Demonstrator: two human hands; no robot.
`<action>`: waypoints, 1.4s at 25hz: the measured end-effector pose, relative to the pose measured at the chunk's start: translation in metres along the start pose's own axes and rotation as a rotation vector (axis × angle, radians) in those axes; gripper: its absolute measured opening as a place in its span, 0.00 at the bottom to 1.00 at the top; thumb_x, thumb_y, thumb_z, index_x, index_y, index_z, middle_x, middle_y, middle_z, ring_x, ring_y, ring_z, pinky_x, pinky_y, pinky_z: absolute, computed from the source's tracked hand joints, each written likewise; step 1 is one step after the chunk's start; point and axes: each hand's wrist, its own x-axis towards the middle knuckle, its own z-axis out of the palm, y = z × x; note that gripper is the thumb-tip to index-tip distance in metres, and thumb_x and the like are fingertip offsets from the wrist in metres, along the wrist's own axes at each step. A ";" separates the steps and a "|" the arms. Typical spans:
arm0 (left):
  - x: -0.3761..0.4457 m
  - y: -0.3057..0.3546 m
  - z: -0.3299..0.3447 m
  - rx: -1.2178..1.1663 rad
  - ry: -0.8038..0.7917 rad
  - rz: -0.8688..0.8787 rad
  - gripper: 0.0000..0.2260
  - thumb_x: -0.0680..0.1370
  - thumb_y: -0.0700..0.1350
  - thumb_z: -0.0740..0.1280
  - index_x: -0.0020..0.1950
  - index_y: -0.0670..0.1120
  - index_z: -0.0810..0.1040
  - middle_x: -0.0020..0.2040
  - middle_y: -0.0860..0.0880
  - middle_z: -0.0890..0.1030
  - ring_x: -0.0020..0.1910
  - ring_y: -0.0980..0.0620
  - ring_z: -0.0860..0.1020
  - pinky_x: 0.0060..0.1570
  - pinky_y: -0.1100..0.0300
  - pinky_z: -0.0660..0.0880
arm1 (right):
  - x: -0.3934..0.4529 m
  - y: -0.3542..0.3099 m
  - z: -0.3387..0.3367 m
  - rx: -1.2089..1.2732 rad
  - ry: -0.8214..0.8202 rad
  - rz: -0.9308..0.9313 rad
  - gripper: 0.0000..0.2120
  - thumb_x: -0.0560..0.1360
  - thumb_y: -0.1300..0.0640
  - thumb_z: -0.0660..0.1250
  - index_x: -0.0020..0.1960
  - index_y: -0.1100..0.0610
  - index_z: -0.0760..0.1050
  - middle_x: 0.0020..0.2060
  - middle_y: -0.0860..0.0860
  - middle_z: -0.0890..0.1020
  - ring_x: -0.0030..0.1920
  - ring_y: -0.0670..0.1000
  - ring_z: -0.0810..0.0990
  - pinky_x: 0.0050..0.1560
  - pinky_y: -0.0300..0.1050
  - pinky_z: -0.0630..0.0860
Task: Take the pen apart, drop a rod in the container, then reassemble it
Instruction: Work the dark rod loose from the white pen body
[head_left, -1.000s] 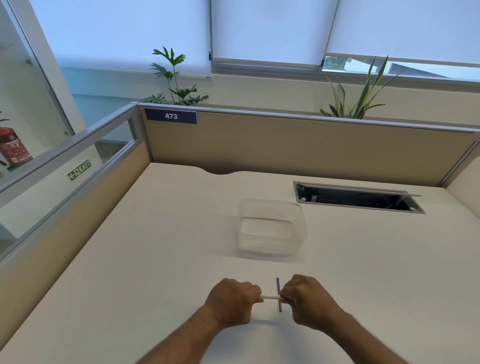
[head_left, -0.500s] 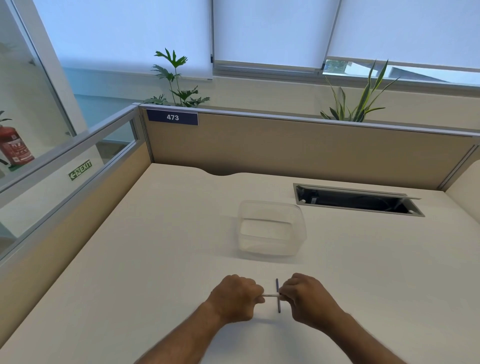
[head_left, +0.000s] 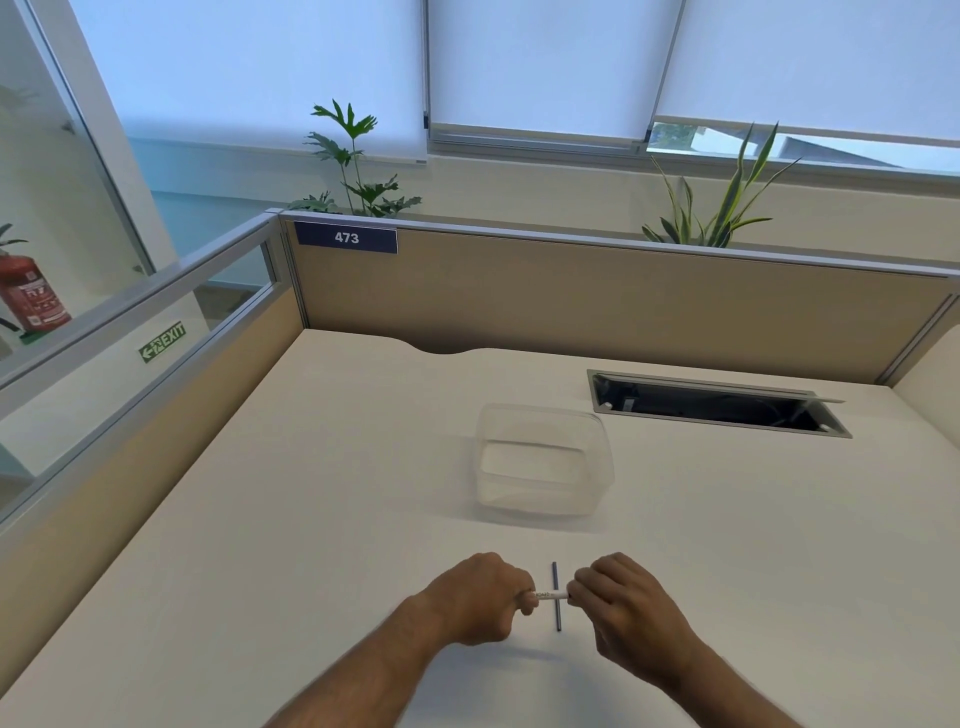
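A white pen (head_left: 546, 595) is held level between both hands, just above the desk near its front edge. My left hand (head_left: 475, 597) is closed around the pen's left end and my right hand (head_left: 621, 603) pinches its right end, so both ends are hidden. A thin dark rod (head_left: 556, 596) lies on the desk under the pen, pointing away from me and crossing it. A clear plastic container (head_left: 543, 460) stands beyond the hands at the desk's middle, with nothing visible inside.
The cream desk (head_left: 311, 519) is walled by tan partitions at the back and left. An open cable slot (head_left: 717, 402) is sunk into the desk at the back right, right of the container.
Both hands stay closed on the pen over the rod. Only the camera view has shifted slightly; the container has not moved.
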 end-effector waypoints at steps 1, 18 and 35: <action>0.001 0.001 -0.001 -0.003 0.006 0.003 0.10 0.80 0.42 0.59 0.52 0.47 0.81 0.49 0.42 0.84 0.47 0.43 0.78 0.45 0.53 0.75 | 0.001 0.001 -0.003 0.003 -0.010 0.002 0.07 0.74 0.63 0.65 0.40 0.56 0.78 0.35 0.50 0.79 0.33 0.53 0.73 0.34 0.44 0.73; 0.003 -0.010 -0.007 0.101 0.052 -0.005 0.09 0.79 0.44 0.61 0.53 0.51 0.80 0.50 0.46 0.84 0.48 0.43 0.78 0.43 0.54 0.74 | 0.037 0.004 -0.015 0.140 -0.343 0.212 0.05 0.69 0.58 0.71 0.35 0.53 0.81 0.30 0.50 0.83 0.31 0.52 0.71 0.31 0.41 0.66; 0.005 -0.010 -0.006 0.250 0.050 0.068 0.09 0.80 0.45 0.62 0.56 0.48 0.79 0.48 0.44 0.84 0.43 0.41 0.79 0.42 0.53 0.74 | 0.052 0.007 -0.024 0.405 -0.607 0.402 0.09 0.78 0.58 0.63 0.49 0.56 0.83 0.45 0.54 0.86 0.39 0.49 0.72 0.42 0.42 0.70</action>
